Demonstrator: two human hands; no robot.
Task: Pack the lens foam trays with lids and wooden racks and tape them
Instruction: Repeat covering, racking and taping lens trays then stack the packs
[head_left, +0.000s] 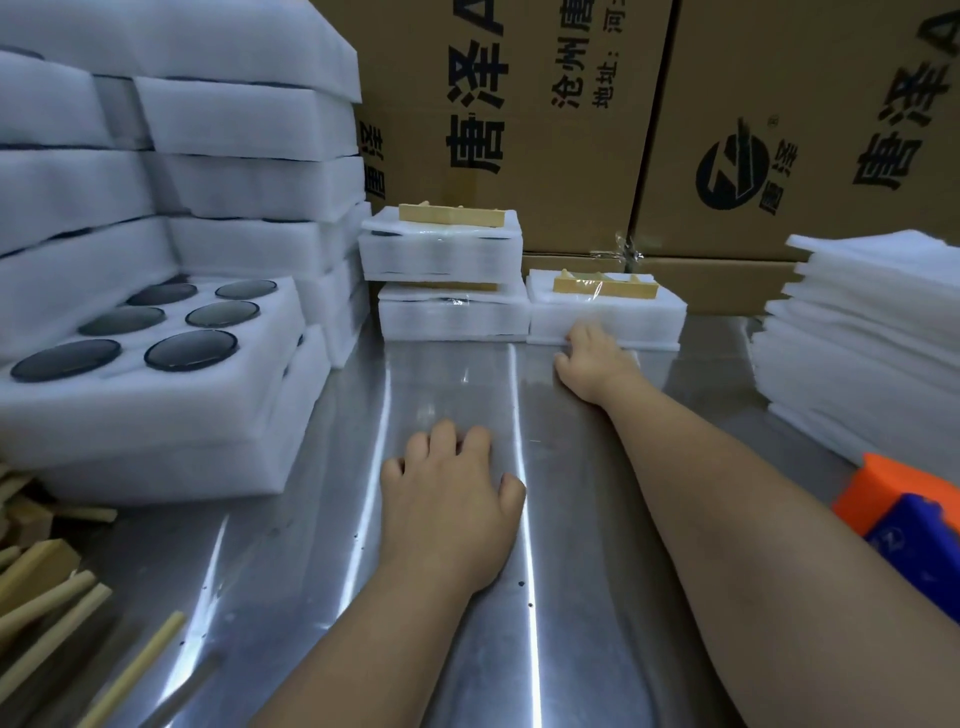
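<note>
Foam tray (605, 312), relaxed right hand (597, 361) touching it, fingertips hidden, left hand (451, 501) spread flat

A shiny steel table (452, 374) lies under the fingers (441, 439); beyond them stand black-printed cardboard boxes (571, 156).

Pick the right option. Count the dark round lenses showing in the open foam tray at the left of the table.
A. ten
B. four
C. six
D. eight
C: the open foam tray shows six lenses, each in its own round pocket, laid out as two lines of three.
</note>
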